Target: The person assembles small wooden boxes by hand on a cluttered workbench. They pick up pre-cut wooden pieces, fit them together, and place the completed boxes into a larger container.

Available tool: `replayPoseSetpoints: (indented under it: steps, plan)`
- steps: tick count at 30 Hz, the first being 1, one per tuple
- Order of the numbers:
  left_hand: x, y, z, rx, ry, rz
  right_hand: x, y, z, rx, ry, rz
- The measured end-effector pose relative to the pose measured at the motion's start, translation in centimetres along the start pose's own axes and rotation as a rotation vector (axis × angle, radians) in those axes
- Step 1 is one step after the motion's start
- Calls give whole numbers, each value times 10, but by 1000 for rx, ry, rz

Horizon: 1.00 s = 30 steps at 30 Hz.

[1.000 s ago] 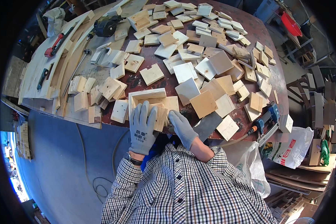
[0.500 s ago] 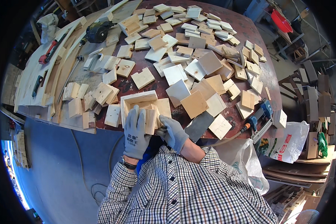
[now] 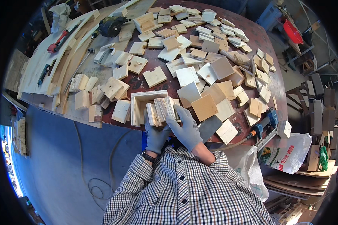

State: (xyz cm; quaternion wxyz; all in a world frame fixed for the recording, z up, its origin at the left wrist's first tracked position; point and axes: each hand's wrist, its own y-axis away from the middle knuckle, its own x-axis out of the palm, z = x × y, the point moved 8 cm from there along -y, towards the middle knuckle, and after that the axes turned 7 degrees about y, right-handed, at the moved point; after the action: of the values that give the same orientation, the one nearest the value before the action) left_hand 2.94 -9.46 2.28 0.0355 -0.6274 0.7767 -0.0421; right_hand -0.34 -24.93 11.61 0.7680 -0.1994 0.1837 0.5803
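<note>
The left hand (image 3: 156, 138) has most fingers hidden, but it's gripping the block stack (image 3: 162, 109) with the right hand (image 3: 187, 129). Layered, rough-edged wood, right by a squarish wooden frame (image 3: 150, 95) at the table (image 3: 137, 84) edge; can't tell how far inside.

The wood stack (image 3: 160, 109) partly conceals the left hand (image 3: 156, 138) and the inside of the wood frame (image 3: 150, 94). The lower edge cuts off the shirt (image 3: 184, 191); the upper edge cuts off the table (image 3: 248, 17). Objects in the bright opening (image 3: 15, 183) are indistinct.
</note>
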Motion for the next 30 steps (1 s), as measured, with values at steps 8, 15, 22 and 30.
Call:
replayPoseSetpoints:
  steps: [8,15,22,30]
  plan:
    - [-10,-6,-56,281,-424,-136,9,0,-26,91,10,135]
    - [5,-16,-90,471,-774,36,-14,-3,-26,102,-46,206]
    - [13,-13,-93,460,-800,9,-114,-2,-41,-34,906,-472]
    - [16,-13,-96,474,-799,4,-103,-3,-62,35,915,-312]
